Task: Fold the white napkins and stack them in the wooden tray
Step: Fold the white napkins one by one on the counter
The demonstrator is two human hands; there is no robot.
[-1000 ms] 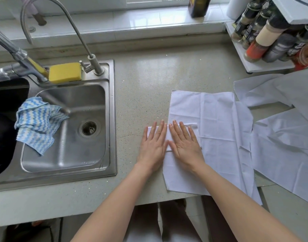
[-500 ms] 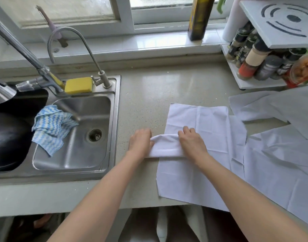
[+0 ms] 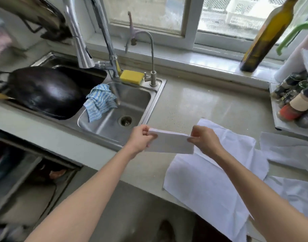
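- The folded napkin (image 3: 169, 143) hangs in the air above the counter's (image 3: 193, 102) front edge, just right of the sink (image 3: 132, 102).
- The left hand (image 3: 141, 137) pinches its left end; the right hand (image 3: 204, 138) pinches its right end.
- Unfolded napkins (image 3: 219, 180) lie below, one overhanging the counter's edge.
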